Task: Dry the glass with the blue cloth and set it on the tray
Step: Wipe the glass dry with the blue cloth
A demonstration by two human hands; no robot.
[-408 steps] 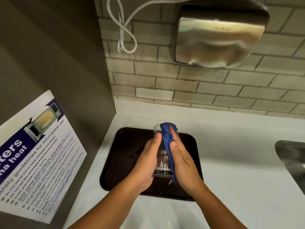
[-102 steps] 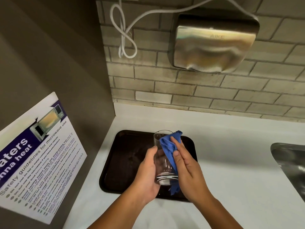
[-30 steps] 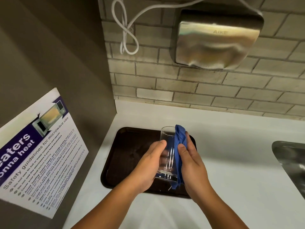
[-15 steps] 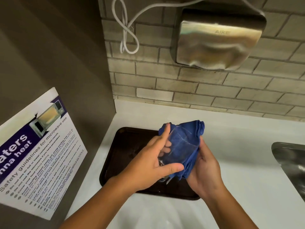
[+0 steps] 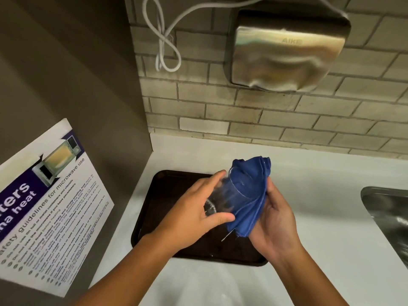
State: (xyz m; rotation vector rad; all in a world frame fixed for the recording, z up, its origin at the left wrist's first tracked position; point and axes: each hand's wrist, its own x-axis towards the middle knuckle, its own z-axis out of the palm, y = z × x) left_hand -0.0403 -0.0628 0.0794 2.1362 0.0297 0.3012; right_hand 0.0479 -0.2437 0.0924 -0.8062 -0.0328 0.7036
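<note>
A clear glass [image 5: 221,199] is held tilted above the dark brown tray [image 5: 167,195], its mouth pointing up and to the right. My left hand [image 5: 194,215] grips its base end, thumb below and fingers on top. The blue cloth [image 5: 249,193] is bunched over and into the glass's mouth and hangs down under it. My right hand [image 5: 273,219] cups the cloth from the right and presses it against the glass. The cloth hides the rim of the glass.
The tray lies on a white counter [image 5: 320,217] in the corner by a grey side wall with a microwave safety poster [image 5: 44,208]. A steel sink [image 5: 393,217] is at the right edge. A metal hand dryer [image 5: 287,49] and a looped cable hang on the brick wall.
The glass has gone from upright to tilted, mouth to the right. The cloth, earlier a strip on its side, is now spread and bunched over its mouth, my right hand cupping it.
</note>
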